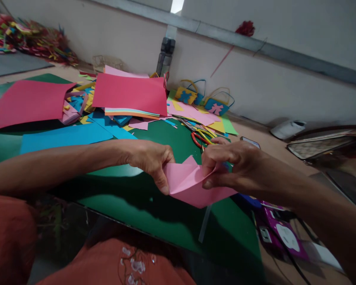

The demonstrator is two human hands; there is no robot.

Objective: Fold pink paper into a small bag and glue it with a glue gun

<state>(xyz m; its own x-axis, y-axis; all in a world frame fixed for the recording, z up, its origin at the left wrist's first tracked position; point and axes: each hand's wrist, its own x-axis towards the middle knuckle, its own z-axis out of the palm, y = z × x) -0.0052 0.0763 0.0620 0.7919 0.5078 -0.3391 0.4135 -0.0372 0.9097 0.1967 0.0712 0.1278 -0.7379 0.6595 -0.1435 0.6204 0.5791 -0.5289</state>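
A folded sheet of pink paper (192, 188) is held between my two hands above the green table (130, 198). My left hand (152, 160) pinches its left end, thumb on the near side. At the paper's right part, my right hand (225, 162) grips a raised fold between thumb and fingers. A pointed flap of the paper stands up at its far edge. Just beyond my right hand lie scissors with red handles (197, 139) and others with yellow handles (206, 134). A narrow pale strip (205, 223) is on the table below the paper.
Red sheets (130, 91) top a paper stack at the back; another red sheet (29, 101) lies left. Blue paper (65, 136) is nearer. Small paper bags (216, 106) stand by the wall. A purple device (280, 231) with a cable sits right of the table.
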